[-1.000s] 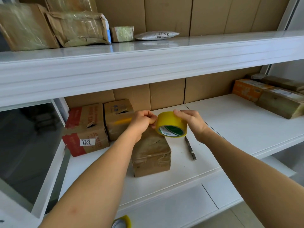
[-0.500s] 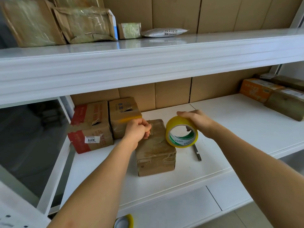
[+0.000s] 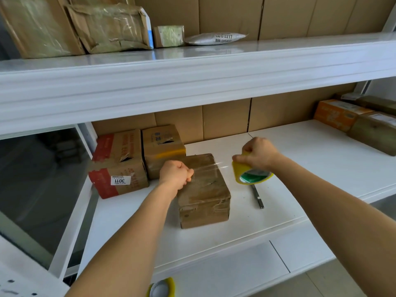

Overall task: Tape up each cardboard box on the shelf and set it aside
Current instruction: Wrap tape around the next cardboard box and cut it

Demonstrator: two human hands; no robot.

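Observation:
A small brown cardboard box [image 3: 203, 196] sits on the white middle shelf [image 3: 300, 168] in front of me. My left hand [image 3: 175, 173] pinches the free end of a clear tape strip [image 3: 211, 166] at the box's left top edge. The strip stretches across the box top to a yellow tape roll [image 3: 249, 173], which my right hand [image 3: 258, 154] grips just right of the box.
A red-and-brown box [image 3: 119, 163] and a second brown box [image 3: 161, 150] stand behind on the left. A box cutter [image 3: 258, 197] lies right of the taped box. More boxes [image 3: 360, 123] sit at the far right, parcels [image 3: 85, 26] on the upper shelf, another tape roll [image 3: 161, 288] below.
My hands have moved apart: the right pulled the roll to the right, and a clear strip now spans the box top. My left hand lowered to the box's left edge.

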